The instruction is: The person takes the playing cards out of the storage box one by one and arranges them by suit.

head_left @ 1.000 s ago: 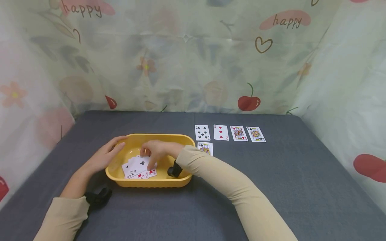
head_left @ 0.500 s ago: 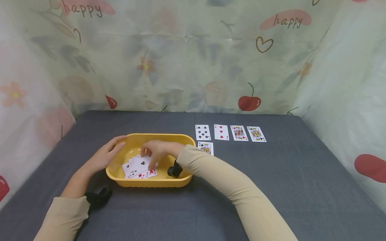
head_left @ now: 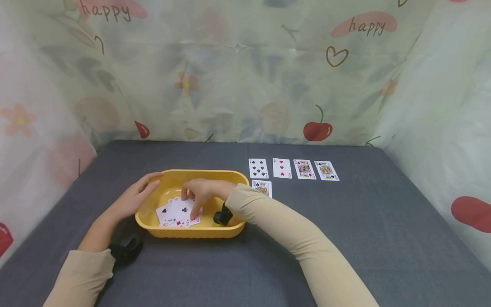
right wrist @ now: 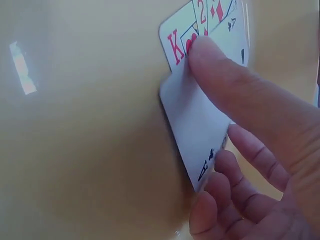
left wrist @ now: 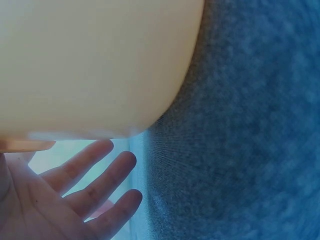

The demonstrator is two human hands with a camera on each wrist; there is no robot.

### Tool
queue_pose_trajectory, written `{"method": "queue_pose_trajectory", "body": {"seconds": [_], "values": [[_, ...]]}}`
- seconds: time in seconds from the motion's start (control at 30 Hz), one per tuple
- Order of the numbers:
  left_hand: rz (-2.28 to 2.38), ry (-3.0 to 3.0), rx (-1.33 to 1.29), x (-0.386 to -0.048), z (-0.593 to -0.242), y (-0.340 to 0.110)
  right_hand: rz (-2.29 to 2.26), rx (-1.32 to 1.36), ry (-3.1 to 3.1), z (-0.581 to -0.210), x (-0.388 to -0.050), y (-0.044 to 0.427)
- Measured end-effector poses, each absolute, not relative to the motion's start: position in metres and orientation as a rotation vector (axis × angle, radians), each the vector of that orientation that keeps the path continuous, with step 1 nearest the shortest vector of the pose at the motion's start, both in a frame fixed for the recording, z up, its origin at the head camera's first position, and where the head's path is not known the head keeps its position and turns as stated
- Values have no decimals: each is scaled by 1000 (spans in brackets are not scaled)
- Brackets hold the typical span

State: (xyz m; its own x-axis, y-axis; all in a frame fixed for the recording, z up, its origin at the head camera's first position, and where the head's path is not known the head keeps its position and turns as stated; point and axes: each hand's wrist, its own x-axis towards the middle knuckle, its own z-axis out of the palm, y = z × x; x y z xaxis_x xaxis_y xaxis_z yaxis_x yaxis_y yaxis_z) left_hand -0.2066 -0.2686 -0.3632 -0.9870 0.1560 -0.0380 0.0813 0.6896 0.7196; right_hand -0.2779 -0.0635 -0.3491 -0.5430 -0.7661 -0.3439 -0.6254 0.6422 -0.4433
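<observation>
In the head view, my right hand (head_left: 201, 192) reaches into a yellow plastic tub (head_left: 195, 233). Its thumb and fingers hold opposite edges of an ace of clubs playing card (head_left: 177, 209), also plain in the right wrist view. Beneath that ace lie several fanned cards, among them a king of hearts (right wrist: 175, 42) and a red two (right wrist: 201, 12). My left hand (head_left: 135, 197) rests at the tub's left rim, fingers extended; the left wrist view shows them spread beside the tub's outer wall (left wrist: 95, 70).
Right of the tub, face-up cards lie on the dark tablecloth (head_left: 345, 238): a seven of spades (head_left: 258, 168), three of hearts (head_left: 282, 168), king of diamonds (head_left: 304, 169), king of clubs (head_left: 327, 171) and king of spades (head_left: 262, 188). Patterned curtains (head_left: 238, 85) surround the table.
The ace of clubs has slid slightly right with my right hand, uncovering more of the spade card to its left. My left hand and the tub stay in place.
</observation>
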Motion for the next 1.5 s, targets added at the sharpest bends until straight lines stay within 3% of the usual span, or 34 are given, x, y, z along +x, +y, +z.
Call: {"method": "queue_pose_trajectory", "body": {"seconds": [0.63,1.0,1.5], "values": [[1177,2788,200,-205,-361,-267,-653,-1175,2238,-313,-290,-27],[1172,2790,187,-205,-361,-268,-952,-995,2338,-294,-293,21],[1172,2801,197,-204,-361,-267,-1372,-659,2356,-299,-290,99]]}}
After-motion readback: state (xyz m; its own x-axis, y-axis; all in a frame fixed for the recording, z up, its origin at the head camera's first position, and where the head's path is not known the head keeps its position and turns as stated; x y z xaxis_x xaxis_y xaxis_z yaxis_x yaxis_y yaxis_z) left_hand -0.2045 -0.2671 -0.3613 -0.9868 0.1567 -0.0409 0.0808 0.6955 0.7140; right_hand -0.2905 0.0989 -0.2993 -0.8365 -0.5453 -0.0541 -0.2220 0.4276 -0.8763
